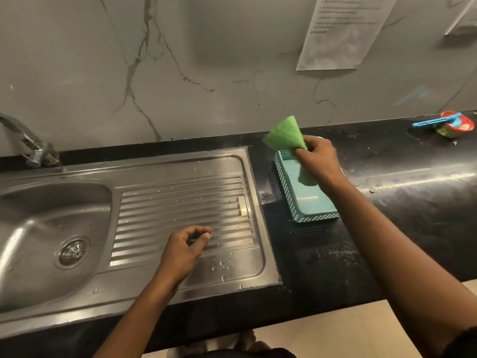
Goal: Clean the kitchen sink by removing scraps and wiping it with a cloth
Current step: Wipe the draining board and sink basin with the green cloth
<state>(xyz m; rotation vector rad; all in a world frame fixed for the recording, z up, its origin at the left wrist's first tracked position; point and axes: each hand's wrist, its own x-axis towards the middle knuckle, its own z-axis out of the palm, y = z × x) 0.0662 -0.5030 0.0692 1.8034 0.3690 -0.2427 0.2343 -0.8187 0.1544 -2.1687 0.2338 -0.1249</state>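
Note:
A steel sink with a round drain strainer fills the left of the counter. Its ribbed drainboard carries water drops and a small yellowish scrap near the right edge. My left hand hovers over the drainboard's front part, fingers curled with thumb and fingertips together; I see nothing between them. My right hand grips a green cloth, holding it up above the far end of a teal perforated basket on the black counter.
A tap rises at the far left behind the basin. A red tub with a blue tool across it sits at the far right of the black counter. A printed sheet hangs on the marble wall.

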